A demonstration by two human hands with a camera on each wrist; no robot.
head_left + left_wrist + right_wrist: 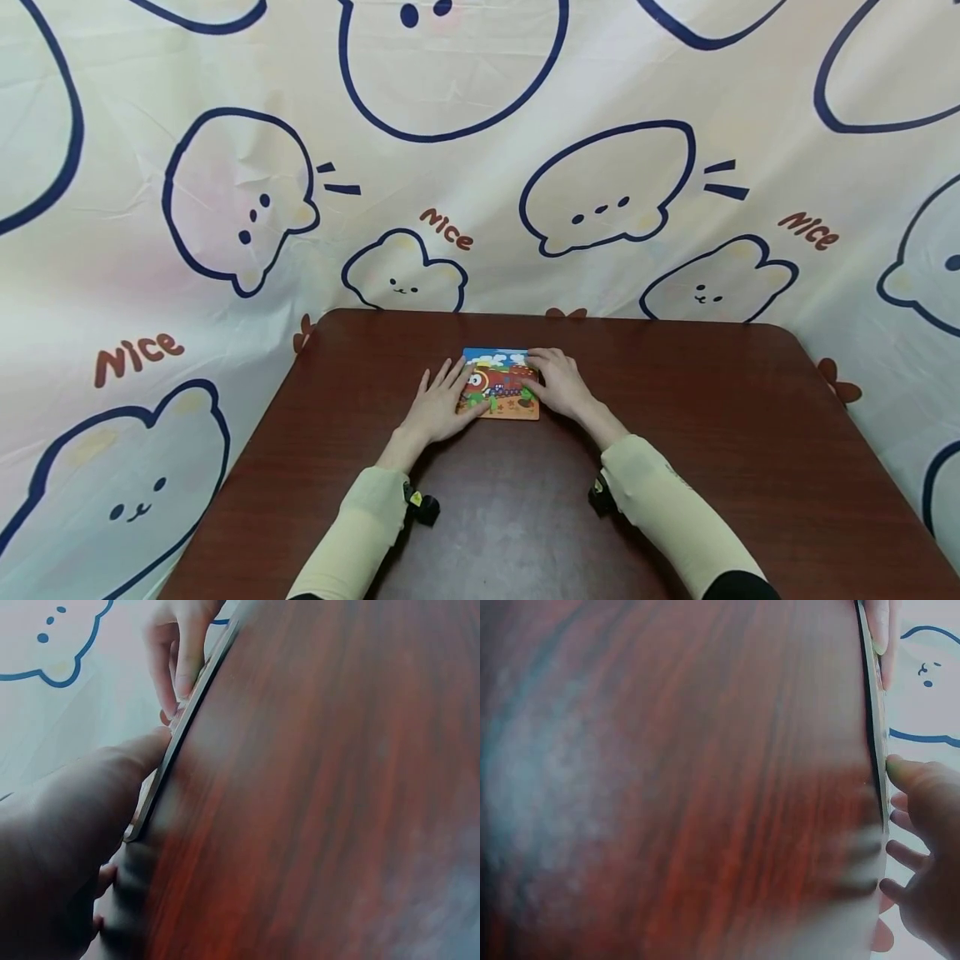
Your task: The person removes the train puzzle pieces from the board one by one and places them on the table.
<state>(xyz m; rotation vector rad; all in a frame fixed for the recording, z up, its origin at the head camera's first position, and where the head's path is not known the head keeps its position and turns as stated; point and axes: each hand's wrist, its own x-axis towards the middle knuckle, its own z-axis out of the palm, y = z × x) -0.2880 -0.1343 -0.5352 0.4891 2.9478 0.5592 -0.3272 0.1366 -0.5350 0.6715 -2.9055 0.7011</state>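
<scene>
A thin, flat picture board (pixel 502 383) lies on the table, printed with a red cartoon train under a blue sky with clouds. My left hand (pixel 444 407) rests at its left side, fingers fairly straight and spread, the thumb over the lower left of the picture. On the opposite side, my right hand (pixel 558 382) touches the right edge and upper right corner, its thumb reaching over the picture. Seen edge-on in the left wrist view, the board (pixel 161 776) has the left thumb at its near edge. In the right wrist view the right thumb (pixel 901 771) meets the board's edge.
The dark brown wooden table (pixel 675 392) has rounded far corners. Behind it and along both sides hangs a pale cloth (pixel 480 183) printed with cartoon outlines. Both sleeved forearms lie over the near part of the table, each with a small black wrist camera (pixel 423 508).
</scene>
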